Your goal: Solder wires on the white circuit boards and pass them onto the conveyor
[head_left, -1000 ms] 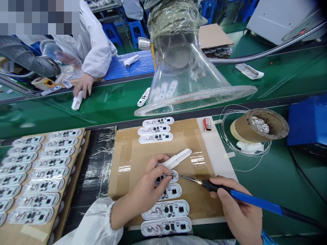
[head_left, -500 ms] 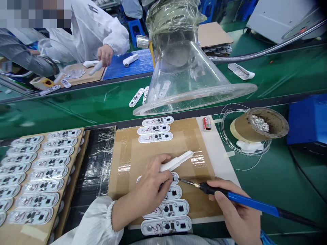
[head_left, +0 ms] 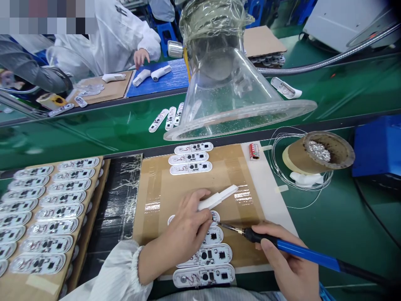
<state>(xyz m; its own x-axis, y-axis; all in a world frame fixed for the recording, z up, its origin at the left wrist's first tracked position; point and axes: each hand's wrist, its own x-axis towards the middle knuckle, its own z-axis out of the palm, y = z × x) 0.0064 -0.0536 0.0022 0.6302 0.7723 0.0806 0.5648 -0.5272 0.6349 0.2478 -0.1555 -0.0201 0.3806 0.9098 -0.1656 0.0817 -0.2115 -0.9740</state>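
Observation:
My left hand [head_left: 188, 223] is closed, with a long, stepped white plastic piece [head_left: 219, 197] sticking out between its fingers. Its thumb and finger press together over a white oval circuit board [head_left: 215, 216], mostly covered by the hand; whether they pinch something small there is hidden. In my right hand [head_left: 286, 255] is a blue and black soldering iron [head_left: 307, 253], held like a pen. Its tip meets or nearly meets the right part of that board, beside my left fingertips. Below lie more boards [head_left: 205, 276] in a column on the cardboard [head_left: 156, 188].
Three boards [head_left: 191, 167] lie at the cardboard's top. A board-covered tray [head_left: 40, 282] stands left. Right are a solder wire coil [head_left: 274, 163], a brown pot [head_left: 300, 152] and a blue box [head_left: 376, 146]. A clear fume hood [head_left: 232, 92] hangs ahead. Across the green belt [head_left: 125, 125], a co-worker's hand [head_left: 141, 57] shows.
The boards and white shell on the belt have shifted left. Across the belt, the co-worker's hand has moved right, and a second white device now lies on the blue mat. My hands barely moved.

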